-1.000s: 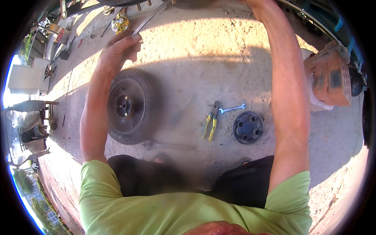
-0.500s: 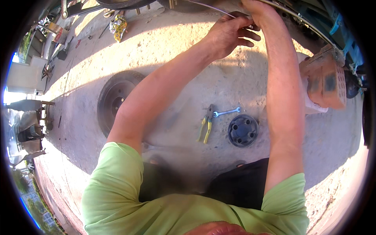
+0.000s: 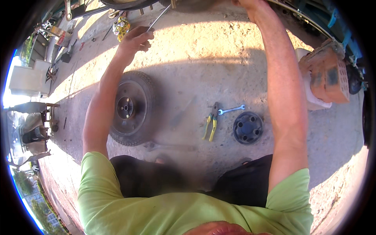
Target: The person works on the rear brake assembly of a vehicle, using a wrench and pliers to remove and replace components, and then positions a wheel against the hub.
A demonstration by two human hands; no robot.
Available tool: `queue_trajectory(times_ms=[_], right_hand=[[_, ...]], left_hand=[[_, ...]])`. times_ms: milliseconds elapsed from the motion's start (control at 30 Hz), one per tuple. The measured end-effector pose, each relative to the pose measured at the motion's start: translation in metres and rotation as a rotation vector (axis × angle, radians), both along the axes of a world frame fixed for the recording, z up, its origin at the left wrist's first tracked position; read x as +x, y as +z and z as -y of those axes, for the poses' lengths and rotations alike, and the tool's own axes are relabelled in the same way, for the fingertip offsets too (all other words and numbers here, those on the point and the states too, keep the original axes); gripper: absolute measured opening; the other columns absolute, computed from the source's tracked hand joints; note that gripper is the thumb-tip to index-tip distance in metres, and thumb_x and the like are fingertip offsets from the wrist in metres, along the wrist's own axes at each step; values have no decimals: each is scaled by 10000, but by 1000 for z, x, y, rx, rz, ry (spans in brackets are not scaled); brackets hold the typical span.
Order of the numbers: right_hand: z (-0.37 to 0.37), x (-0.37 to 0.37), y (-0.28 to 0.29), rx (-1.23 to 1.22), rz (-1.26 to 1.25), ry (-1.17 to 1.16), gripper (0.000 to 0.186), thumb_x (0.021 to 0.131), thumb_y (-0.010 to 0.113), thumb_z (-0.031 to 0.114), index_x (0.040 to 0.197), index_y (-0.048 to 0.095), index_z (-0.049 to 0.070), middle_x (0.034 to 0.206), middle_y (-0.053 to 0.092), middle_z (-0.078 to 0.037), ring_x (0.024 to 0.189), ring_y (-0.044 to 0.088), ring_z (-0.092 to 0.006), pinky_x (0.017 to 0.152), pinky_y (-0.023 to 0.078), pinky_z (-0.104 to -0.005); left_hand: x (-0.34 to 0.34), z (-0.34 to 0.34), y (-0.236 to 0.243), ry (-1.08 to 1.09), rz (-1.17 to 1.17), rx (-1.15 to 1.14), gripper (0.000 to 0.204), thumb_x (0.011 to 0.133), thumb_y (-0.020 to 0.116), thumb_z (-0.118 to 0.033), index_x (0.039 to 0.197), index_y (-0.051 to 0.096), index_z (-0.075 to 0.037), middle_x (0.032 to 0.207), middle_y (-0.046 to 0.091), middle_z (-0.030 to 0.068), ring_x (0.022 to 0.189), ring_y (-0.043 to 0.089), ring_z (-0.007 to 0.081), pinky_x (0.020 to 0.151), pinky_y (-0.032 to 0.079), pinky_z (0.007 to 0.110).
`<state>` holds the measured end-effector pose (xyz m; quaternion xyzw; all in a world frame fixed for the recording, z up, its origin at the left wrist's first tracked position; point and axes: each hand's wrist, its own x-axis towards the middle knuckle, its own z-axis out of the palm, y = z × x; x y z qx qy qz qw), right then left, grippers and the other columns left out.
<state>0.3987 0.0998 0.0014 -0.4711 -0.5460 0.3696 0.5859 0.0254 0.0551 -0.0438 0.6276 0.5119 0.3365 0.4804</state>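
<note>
My left hand (image 3: 135, 41) is closed around the lower end of a thin metal rod (image 3: 159, 17), whose handle end, if any, is hidden in the palm. The rod slants up to the right toward a dark round wheel part (image 3: 125, 4) with studs, cut by the top edge. My right hand (image 3: 250, 6) reaches up to the vehicle's underside at the top edge; its fingers are mostly out of view. Below it on the floor lie pliers (image 3: 212, 121) with yellow-green handles, touching an open-end wrench (image 3: 232, 109), and a black round hub cover (image 3: 248, 128).
A wheel with tyre (image 3: 135, 107) lies flat below my left hand. Hollow bricks (image 3: 325, 76) on a pale block stand right of my right arm. A yellow patterned packet (image 3: 122, 28) and scattered tools lie at upper left. A chair (image 3: 35, 125) stands far left.
My left hand has swung left, away from my right hand, carrying the rod, which now slants the other way. My right hand stays near the top edge.
</note>
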Motion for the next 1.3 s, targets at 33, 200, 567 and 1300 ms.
queue_trajectory(times_ms=[33, 200, 567, 1300], right_hand=[[-1, 1, 0, -38, 0, -12, 541, 1035, 457, 507, 1333, 613, 84, 1260, 679, -99, 1148, 599, -207, 979, 449, -365], [6, 9, 7, -150, 36, 19, 527, 1006, 479, 525, 1351, 572, 138, 1189, 719, -43, 1116, 600, -167, 955, 421, -364], [34, -8, 23, -222, 71, 44, 576, 931, 496, 630, 1302, 638, 213, 1099, 741, 27, 1087, 556, -126, 932, 376, -364], [21, -1, 18, -279, -31, 168, 507, 985, 468, 563, 1309, 595, 194, 1141, 730, 34, 983, 573, -104, 906, 397, -353]], left_hand=[[11, -20, -21, 19, -142, 87, 410, 980, 644, -331, 1278, 667, -50, 1049, 677, 40, 806, 618, 103, 749, 521, 284], [168, -14, -52, -63, 44, -32, 376, 1008, 590, -266, 1269, 594, 4, 1152, 684, 113, 1003, 713, 231, 760, 579, 351], [84, 98, 33, -550, 835, -596, 256, 958, 623, -341, 977, 627, -85, 911, 673, 101, 760, 600, 224, 726, 473, 408], [183, 47, -20, -439, 488, -507, 324, 1005, 623, -352, 947, 653, -36, 881, 685, 113, 835, 670, 234, 742, 547, 394]])
